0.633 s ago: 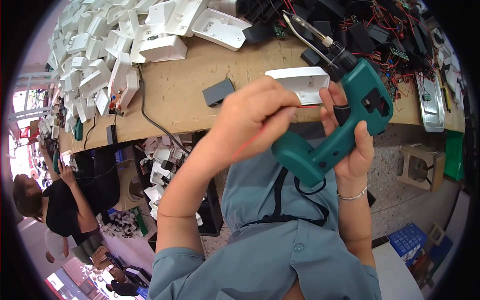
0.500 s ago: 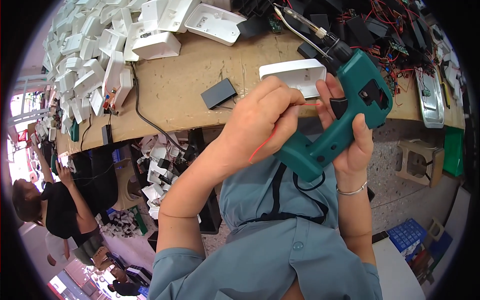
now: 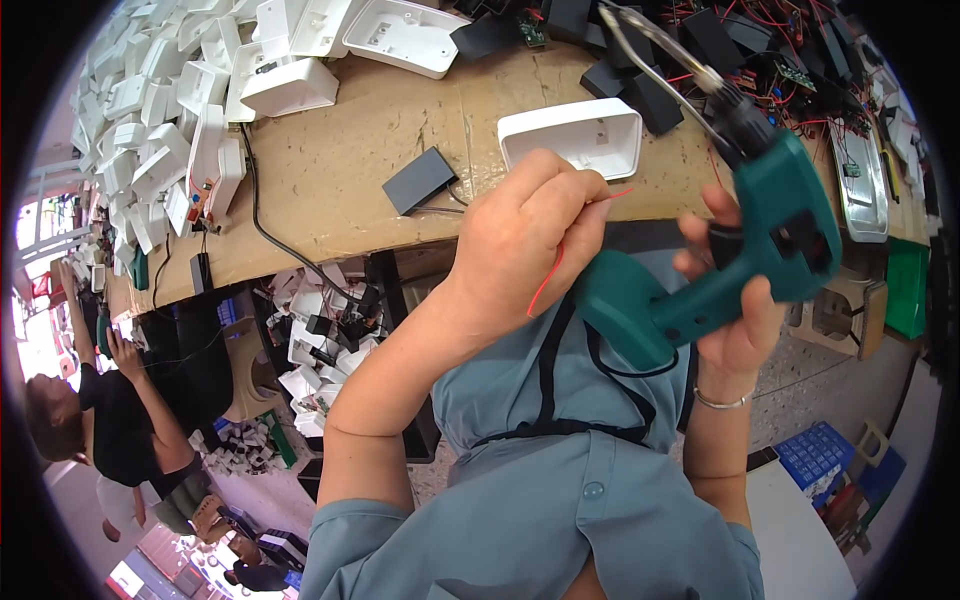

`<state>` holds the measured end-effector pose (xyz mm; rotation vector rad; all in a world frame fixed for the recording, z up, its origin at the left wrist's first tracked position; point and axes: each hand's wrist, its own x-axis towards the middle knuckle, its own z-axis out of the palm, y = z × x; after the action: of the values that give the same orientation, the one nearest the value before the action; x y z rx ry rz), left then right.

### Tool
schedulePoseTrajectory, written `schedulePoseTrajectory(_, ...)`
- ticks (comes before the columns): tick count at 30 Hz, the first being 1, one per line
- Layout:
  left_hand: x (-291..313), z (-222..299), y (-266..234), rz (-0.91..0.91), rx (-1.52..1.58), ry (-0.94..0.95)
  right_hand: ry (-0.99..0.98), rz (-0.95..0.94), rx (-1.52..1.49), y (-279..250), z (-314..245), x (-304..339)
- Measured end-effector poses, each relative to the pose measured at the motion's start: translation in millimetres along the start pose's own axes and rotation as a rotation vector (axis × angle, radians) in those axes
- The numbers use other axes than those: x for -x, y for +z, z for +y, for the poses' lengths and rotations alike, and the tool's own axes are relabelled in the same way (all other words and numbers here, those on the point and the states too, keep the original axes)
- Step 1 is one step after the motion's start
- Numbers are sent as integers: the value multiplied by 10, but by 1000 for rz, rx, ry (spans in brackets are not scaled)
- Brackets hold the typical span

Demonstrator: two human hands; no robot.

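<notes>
A thin red wire [image 3: 545, 283] is pinched in the closed fingers of my left hand [image 3: 535, 235]. One end sticks out past the fingertips, the other hangs below the palm. My right hand [image 3: 738, 325] wraps round the handle of a green soldering gun [image 3: 790, 215], with fingers near its black trigger. Its metal tip and curved tube point up and to the left, over the table. Just beyond my left hand lies a white plastic casing [image 3: 560, 122], its hollow side facing me. A flat black box [image 3: 420, 181] with a thin cable sits to its left.
White casings [image 3: 160, 110] pile up at the far left. Black boxes and red-wired circuit boards [image 3: 790, 75] crowd the far right, beside a metal tray [image 3: 862, 205]. A black cable [image 3: 262, 225] crosses the table [image 3: 340, 170]. At the left, a co-worker [image 3: 120, 420] works.
My right hand has carried the soldering gun to the right, away from my left hand and the wire. My left hand still pinches the red wire. The view has shifted slightly.
</notes>
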<state>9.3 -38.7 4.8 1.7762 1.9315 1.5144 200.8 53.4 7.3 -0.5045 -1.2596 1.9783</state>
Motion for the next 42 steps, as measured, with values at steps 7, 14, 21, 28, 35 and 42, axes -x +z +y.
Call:
schedulePoseTrajectory(7, 19, -24, 41, 37, -26, 31, 2, 46, 147, -173, -225, 538)
schedulePoseTrajectory(14, -43, 44, -35, 142, -458, 156, 20, 236, 450, -39, -333, 869)
schedulePoseTrajectory(21, -140, -211, 58, 216, -378, 152, 153, 256, 530, 120, -222, 958)
schedulePoseTrajectory(28, -184, -268, 113, 198, -378, 142, 64, 85, 652, 123, -128, 901)
schedulePoseTrajectory(35, -196, -178, 119, 177, -485, 82, 150, 181, 609, 275, -88, 822)
schedulePoseTrajectory(42, -191, -175, 150, 204, -512, 65, 157, 204, 576, 343, -59, 760)
